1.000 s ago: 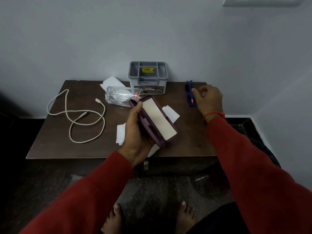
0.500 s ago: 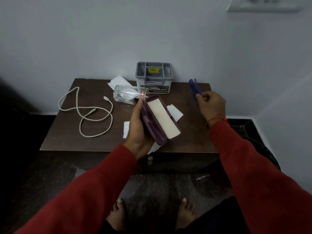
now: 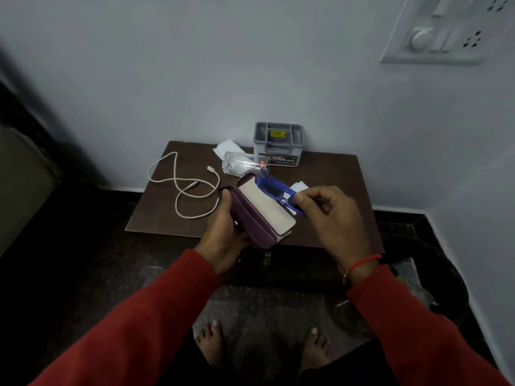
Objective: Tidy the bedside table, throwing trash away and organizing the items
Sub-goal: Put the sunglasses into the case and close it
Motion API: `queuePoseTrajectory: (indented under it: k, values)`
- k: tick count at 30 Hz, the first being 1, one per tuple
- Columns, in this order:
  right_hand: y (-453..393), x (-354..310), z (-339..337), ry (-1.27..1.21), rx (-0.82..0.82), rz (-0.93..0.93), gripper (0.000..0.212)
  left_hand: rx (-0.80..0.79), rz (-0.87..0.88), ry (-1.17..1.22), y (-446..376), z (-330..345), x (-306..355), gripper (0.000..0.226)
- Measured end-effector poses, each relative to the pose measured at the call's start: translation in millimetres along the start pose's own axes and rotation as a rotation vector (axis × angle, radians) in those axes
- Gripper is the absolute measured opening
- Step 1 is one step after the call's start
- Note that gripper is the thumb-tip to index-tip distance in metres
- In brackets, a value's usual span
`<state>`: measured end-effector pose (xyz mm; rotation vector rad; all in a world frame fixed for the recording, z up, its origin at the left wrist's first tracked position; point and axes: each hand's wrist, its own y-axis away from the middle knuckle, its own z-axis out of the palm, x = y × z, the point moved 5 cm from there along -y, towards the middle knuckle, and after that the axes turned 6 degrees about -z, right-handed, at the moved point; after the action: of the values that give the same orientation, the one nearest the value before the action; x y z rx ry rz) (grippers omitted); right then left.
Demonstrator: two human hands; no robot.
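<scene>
head view | left hand (image 3: 223, 235) wrapped around open purple glasses case (image 3: 255, 215), thumb on its 9 o'clock edge | right hand (image 3: 331, 215) fingertips pinched on blue glasses (image 3: 274, 189), over case's pale lining | both held above bedside table (image 3: 334, 185)

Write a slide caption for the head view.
Right hand lowers blue glasses into open purple case held by left hand.

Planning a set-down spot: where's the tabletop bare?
Bare: right part of the bedside table, from the grey organizer to the right edge; also the front left corner below the white cable. Crowded: back centre, with the tipped glass and paper scraps.
</scene>
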<state>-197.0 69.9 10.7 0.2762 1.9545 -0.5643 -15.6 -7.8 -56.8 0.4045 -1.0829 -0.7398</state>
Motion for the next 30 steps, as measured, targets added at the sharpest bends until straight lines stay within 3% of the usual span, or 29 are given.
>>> queuePoseTrajectory:
  k: [7, 12, 17, 22, 26, 30]
  values:
    - [35.2, 7.6, 18.6, 0.014, 0.053, 0.068, 0.014, -0.062, -0.072, 0.066, 11.3, -6.5, -31.4, 0.065]
    - [28.8, 23.9, 16.8, -0.095, 0.121, 0.197, 0.01, -0.136, 0.006, -0.048, 8.0, 2.1, -29.0, 0.057]
    - [26.6, 28.7, 19.9, -0.152, 0.01, 0.247, 0.011, -0.212, 0.001, -0.038, 3.3, 5.2, -30.9, 0.05]
    - [19.9, 35.2, 21.7, 0.136, -0.045, 0.17, 0.013, -0.197, 0.015, -0.05, 0.0, 12.4, -35.3, 0.055]
    - [18.8, 35.9, 28.8, 0.343, -0.187, 0.08, 0.044, -0.189, 0.01, -0.031, -4.3, 15.7, -33.7, 0.053]
    - [14.3, 37.8, 27.2, 0.452, -0.141, 0.034, 0.026, -0.209, -0.001, -0.025, -7.5, 15.1, -31.3, 0.054]
